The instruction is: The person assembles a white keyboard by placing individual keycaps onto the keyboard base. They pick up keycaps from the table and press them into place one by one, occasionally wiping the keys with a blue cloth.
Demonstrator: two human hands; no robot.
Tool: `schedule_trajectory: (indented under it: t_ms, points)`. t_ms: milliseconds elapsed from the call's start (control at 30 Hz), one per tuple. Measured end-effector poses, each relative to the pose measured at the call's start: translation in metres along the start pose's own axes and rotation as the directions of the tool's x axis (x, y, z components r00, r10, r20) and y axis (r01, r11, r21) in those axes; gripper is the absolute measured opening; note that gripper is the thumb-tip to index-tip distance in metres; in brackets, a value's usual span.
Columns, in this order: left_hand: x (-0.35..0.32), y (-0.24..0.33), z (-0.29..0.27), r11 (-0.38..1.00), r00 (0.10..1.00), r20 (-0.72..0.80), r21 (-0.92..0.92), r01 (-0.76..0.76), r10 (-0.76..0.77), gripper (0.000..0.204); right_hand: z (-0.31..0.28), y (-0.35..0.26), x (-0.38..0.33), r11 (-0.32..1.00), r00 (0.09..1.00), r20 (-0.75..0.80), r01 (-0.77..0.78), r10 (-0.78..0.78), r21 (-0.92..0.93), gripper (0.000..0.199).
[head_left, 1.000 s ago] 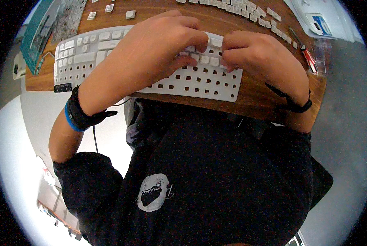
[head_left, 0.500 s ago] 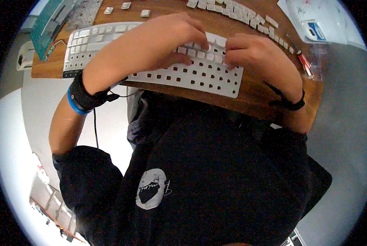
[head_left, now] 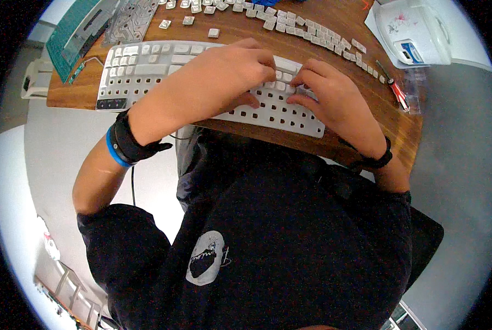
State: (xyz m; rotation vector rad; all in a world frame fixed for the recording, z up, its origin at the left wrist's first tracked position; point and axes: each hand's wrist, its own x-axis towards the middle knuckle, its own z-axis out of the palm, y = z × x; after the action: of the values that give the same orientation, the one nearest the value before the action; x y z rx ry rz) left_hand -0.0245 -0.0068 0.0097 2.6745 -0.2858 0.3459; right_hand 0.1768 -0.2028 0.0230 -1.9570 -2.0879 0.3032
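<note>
Best done slowly: one keycap at a time, squared over its empty socket, pressed straight down until seated, with the frame kept flat on the wooden desk. Both hands down on the white keyboard frame, which lies near the desk's front edge. Left hand curled, fingers bent and pressed together over the middle keys, thumb tucked beneath. Right hand likewise curled, fingertips meeting the left at a small cluster of fitted caps; possibly pinching a single cap, but too hidden to tell. Long axis of the frame running left to right across the desk, slightly skewed, right end nearer the body; top row facing away. Many sockets bare toward the right. Loose keycaps strung in a row beyond, a red-handled screwdriver at right, a green circuit board far left.
</note>
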Motion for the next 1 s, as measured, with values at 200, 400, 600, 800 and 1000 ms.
schedule_trajectory:
  t_ms: [200,400,600,800,1000]
  points:
    - [0.004,-0.001,0.008,0.999,0.999,0.017,0.037,0.029,-0.03,0.045,0.001,0.005,0.001,0.985,0.993,0.039,-0.114,0.11,0.128,0.028]
    - [0.007,-0.005,0.017,0.999,1.0,-0.011,0.041,0.006,-0.005,0.049,0.004,0.003,-0.003,0.987,0.989,0.041,-0.146,0.144,0.069,0.029]
    - [0.013,-0.009,0.013,0.998,0.999,-0.026,0.041,-0.045,0.046,0.066,0.006,-0.007,-0.008,0.986,0.986,0.037,-0.161,0.163,-0.037,0.028]
    - [0.032,-0.007,0.01,0.987,0.997,0.071,0.162,-0.021,0.009,0.075,0.008,-0.004,-0.013,0.993,0.993,0.03,-0.112,0.111,0.03,0.029]
    - [0.063,0.003,-0.001,0.976,0.92,0.365,0.206,0.072,-0.145,0.05,0.017,0.007,-0.015,0.98,0.999,0.008,-0.048,0.047,0.192,0.027]
